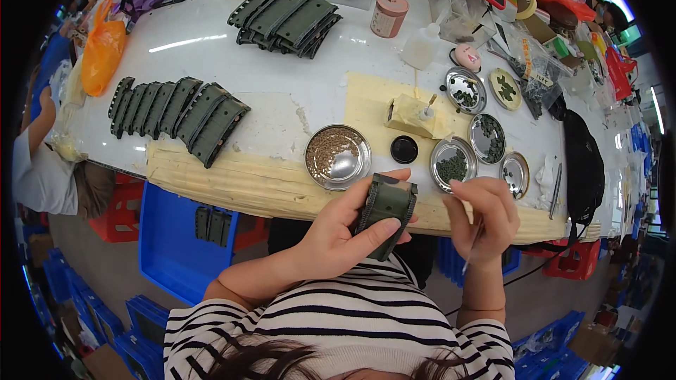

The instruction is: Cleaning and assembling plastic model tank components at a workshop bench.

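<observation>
My left hand point(345, 229) grips a dark green ridged plastic part point(386, 207), held upright just in front of the table's near edge. My right hand point(482, 214) pinches a thin stick-like tool point(470, 250) that points down toward my lap. The fingers of that hand hover beside a round metal dish point(453, 163) holding small dark green pieces. A larger metal dish point(337, 157) with brownish grains sits just beyond the held part. A black round lid point(404, 149) lies between the two dishes.
Two rows of the same green parts lie on the white table point(282, 98): one at the left point(179, 114), one at the back point(285, 21). More small dishes point(487, 138), a squeeze bottle point(421, 46), a pink jar point(389, 15) and clutter fill the right. Blue crates point(176, 239) stand below. A person sits at the far left.
</observation>
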Demonstrator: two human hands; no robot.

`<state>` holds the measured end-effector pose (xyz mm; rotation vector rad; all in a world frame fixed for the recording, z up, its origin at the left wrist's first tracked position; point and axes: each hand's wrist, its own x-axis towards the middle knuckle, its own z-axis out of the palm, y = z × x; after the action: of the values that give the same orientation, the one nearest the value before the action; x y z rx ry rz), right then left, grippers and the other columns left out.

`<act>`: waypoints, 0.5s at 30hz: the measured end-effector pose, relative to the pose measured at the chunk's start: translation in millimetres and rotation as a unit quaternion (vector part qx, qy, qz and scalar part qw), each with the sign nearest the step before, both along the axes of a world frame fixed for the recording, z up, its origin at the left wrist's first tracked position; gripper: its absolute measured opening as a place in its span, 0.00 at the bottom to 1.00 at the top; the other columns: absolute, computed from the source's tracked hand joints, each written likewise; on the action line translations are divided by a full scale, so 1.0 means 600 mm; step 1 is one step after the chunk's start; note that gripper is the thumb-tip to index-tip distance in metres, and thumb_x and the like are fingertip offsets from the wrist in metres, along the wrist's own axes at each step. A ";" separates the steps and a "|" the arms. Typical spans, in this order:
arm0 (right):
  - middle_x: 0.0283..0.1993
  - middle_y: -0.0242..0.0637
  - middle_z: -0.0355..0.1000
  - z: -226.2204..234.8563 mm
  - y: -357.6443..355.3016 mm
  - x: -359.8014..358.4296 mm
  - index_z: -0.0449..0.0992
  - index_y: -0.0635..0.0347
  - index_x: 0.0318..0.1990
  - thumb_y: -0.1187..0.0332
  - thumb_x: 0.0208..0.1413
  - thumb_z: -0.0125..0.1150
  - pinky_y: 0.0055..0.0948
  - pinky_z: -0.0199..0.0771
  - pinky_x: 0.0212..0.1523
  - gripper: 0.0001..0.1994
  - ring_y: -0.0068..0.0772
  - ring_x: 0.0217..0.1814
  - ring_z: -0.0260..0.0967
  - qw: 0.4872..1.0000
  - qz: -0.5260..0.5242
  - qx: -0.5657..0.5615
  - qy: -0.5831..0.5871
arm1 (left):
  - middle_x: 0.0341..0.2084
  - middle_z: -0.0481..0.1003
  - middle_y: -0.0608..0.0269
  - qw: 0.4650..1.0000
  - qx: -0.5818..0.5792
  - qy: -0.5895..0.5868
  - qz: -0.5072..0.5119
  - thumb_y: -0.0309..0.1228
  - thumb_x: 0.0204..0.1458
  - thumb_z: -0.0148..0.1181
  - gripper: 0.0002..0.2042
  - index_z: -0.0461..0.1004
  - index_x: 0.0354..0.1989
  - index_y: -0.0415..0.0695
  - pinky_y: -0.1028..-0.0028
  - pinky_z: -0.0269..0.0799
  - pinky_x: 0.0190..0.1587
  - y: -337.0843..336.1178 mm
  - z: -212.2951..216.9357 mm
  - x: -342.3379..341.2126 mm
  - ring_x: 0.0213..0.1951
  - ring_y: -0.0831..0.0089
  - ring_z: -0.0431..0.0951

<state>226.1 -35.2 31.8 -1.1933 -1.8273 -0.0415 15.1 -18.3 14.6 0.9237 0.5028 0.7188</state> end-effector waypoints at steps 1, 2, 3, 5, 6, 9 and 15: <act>0.28 0.30 0.72 0.009 -0.003 0.014 0.79 0.60 0.36 0.79 0.45 0.66 0.21 0.59 0.21 0.09 0.24 0.23 0.65 0.999 -0.049 -0.014 0.015 | 0.44 0.74 0.51 1.000 0.002 0.010 0.003 0.25 0.61 0.49 0.25 0.52 0.65 0.37 0.73 0.73 0.47 0.000 -0.002 -0.002 0.41 0.72 0.77; 0.27 0.29 0.71 0.023 -0.005 0.034 0.79 0.61 0.35 0.79 0.46 0.66 0.20 0.56 0.21 0.08 0.21 0.22 0.62 0.992 -0.113 -0.059 0.023 | 0.44 0.73 0.51 1.000 0.002 0.010 0.008 0.25 0.61 0.48 0.24 0.52 0.65 0.37 0.73 0.73 0.47 0.001 -0.004 -0.004 0.41 0.72 0.77; 0.26 0.28 0.70 0.035 -0.010 0.063 0.78 0.62 0.34 0.79 0.47 0.65 0.19 0.53 0.21 0.06 0.18 0.22 0.59 0.978 -0.180 -0.104 0.032 | 0.44 0.73 0.51 1.000 0.002 0.010 0.008 0.24 0.61 0.48 0.24 0.52 0.65 0.37 0.73 0.73 0.48 0.002 -0.004 -0.005 0.41 0.72 0.77; 0.25 0.27 0.69 0.028 -0.018 0.140 0.77 0.62 0.33 0.77 0.49 0.65 0.19 0.50 0.21 0.04 0.16 0.22 0.54 0.959 -0.239 -0.143 0.042 | 0.44 0.73 0.50 1.000 0.002 0.008 0.012 0.24 0.61 0.48 0.24 0.52 0.65 0.37 0.73 0.73 0.48 0.002 -0.005 -0.004 0.42 0.72 0.77; 0.25 0.28 0.70 0.026 -0.024 0.167 0.77 0.63 0.33 0.76 0.49 0.65 0.20 0.52 0.22 0.04 0.17 0.22 0.56 0.951 -0.256 -0.170 0.021 | 0.44 0.73 0.50 1.000 0.003 0.005 0.011 0.24 0.61 0.48 0.24 0.53 0.65 0.37 0.73 0.73 0.48 0.003 -0.005 -0.002 0.42 0.72 0.77; 0.25 0.33 0.72 0.019 -0.032 0.201 0.76 0.64 0.33 0.76 0.50 0.64 0.22 0.59 0.25 0.04 0.22 0.24 0.62 0.931 -0.274 -0.239 -0.032 | 0.46 0.71 0.52 1.000 0.010 -0.004 -0.003 0.24 0.61 0.47 0.23 0.53 0.64 0.37 0.74 0.73 0.49 0.005 -0.010 -0.001 0.45 0.74 0.75; 0.26 0.40 0.73 0.003 -0.009 0.219 0.75 0.65 0.32 0.76 0.48 0.64 0.28 0.68 0.31 0.05 0.31 0.28 0.70 0.913 -0.236 -0.324 -0.079 | 0.44 0.73 0.50 1.000 -0.003 0.005 0.011 0.24 0.61 0.48 0.23 0.53 0.64 0.37 0.72 0.73 0.48 0.000 -0.005 0.003 0.42 0.72 0.77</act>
<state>357.5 -40.6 33.3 -2.1394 -1.6922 0.2180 16.9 -18.4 11.7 0.9182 0.5233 0.7325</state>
